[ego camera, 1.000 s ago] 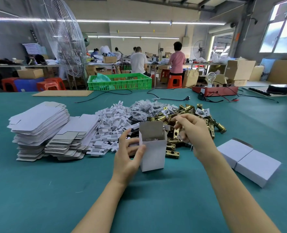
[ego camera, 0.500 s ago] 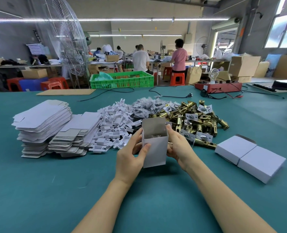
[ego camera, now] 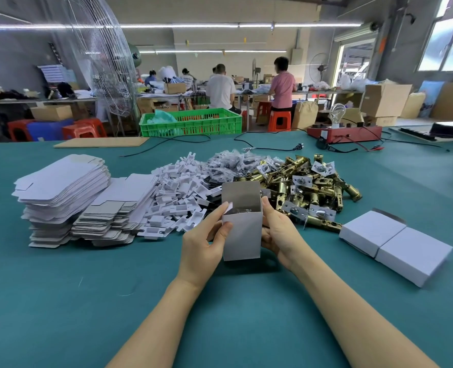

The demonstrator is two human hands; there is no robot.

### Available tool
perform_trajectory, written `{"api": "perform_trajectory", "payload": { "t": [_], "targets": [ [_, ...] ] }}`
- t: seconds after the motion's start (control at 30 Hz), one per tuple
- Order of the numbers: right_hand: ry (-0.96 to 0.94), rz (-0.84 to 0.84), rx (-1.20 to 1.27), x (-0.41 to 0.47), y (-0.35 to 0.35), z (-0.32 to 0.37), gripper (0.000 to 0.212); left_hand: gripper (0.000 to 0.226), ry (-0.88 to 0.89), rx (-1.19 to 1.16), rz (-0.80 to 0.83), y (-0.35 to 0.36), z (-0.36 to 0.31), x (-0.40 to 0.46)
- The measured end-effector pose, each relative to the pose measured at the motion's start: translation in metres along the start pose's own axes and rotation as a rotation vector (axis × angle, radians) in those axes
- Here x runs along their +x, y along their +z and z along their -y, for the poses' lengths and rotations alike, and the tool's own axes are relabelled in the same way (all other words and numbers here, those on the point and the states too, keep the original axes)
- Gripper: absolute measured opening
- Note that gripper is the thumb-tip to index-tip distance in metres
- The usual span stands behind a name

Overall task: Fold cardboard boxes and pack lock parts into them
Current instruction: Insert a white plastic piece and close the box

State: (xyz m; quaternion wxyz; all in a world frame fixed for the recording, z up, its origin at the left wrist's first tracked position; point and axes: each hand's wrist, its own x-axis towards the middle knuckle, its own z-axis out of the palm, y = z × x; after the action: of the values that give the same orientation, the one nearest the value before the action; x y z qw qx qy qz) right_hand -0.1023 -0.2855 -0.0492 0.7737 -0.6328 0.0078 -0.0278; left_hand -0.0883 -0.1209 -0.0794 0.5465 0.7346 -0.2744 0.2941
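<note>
An open box [ego camera: 242, 235] stands upright on the green desk [ego camera: 60, 301], just in front of the brass lock parts [ego camera: 307, 189]. The left hand [ego camera: 204, 245] and right hand [ego camera: 278, 232] grip its sides, fingers curled round it. Left of the box lie flat blanks [ego camera: 60, 181]; right of it, two closed boxes [ego camera: 395, 243].

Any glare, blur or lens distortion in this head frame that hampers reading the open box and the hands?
Head view: box, left hand and right hand are sharp and evenly lit; window blown out at the top right; wide-angle bending at the edges; fan guard looks streaked.
</note>
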Motion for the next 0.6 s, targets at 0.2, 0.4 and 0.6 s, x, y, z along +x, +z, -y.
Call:
{"api": "perform_trajectory", "payload": {
  "t": [0.2,0.4,0.6],
  "targets": [
    [0.002,-0.021,0.005,0.001,-0.001,-0.002,0.065,0.042,-0.06,-0.035,0.046,-0.003,-0.001,0.003],
    [-0.021,-0.025,0.0,-0.001,0.0,0.001,0.066,0.043,-0.075,-0.05,0.024,-0.005,-0.005,0.004],
    [-0.02,-0.001,-0.016,-0.003,-0.004,0.009,0.033,0.04,-0.139,-0.088,0.02,-0.006,-0.01,0.005]
  ]
}}
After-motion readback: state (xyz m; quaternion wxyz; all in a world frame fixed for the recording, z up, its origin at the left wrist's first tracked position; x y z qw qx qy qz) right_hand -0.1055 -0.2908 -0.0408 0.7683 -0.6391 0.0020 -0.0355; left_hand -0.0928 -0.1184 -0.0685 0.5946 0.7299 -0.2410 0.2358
